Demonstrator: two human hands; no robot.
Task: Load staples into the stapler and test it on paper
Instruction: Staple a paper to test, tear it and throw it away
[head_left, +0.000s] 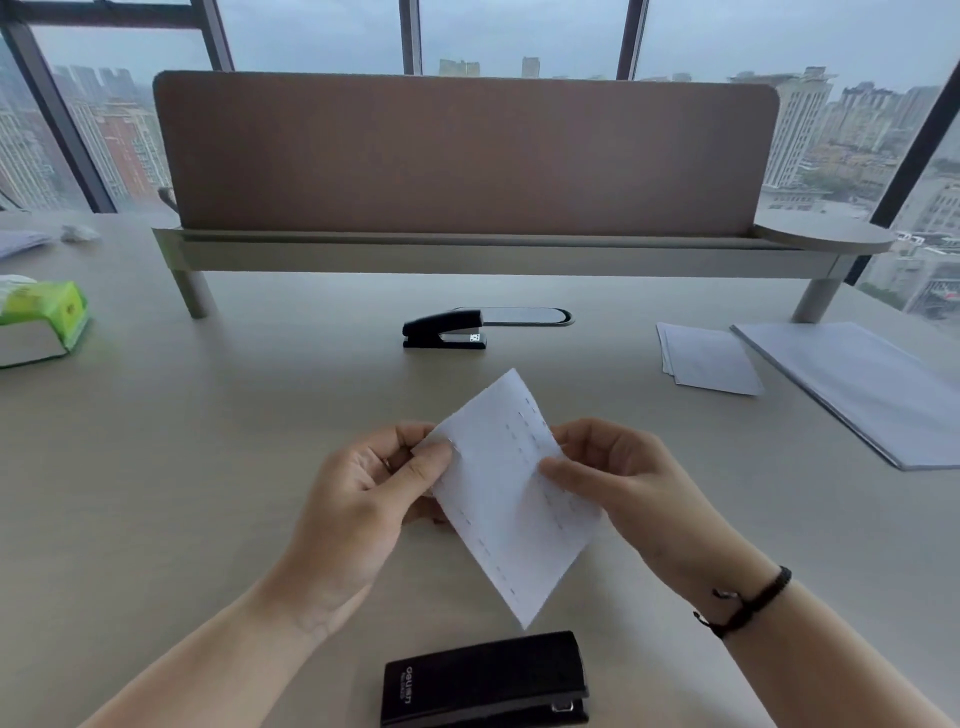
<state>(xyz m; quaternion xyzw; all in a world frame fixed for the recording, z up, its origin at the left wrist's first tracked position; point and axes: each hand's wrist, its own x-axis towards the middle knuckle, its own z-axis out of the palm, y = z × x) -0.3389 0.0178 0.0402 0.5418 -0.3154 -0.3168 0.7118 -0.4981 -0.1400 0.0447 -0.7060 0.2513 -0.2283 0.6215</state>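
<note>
I hold a small white paper (506, 493) above the desk, tilted like a diamond, with several rows of staples in it. My left hand (363, 499) pinches its left corner between thumb and fingers. My right hand (618, 478) grips its right edge. A black stapler (485, 680) lies shut on the desk at the near edge, just below the paper. A second black stapler (444, 329) stands farther back at the desk's middle, apart from both hands.
A small stack of white slips (709, 358) and a larger sheaf of paper (857, 389) lie at the right. A green tissue pack (39, 322) sits far left. A brown divider screen (467, 156) on a raised shelf spans the back.
</note>
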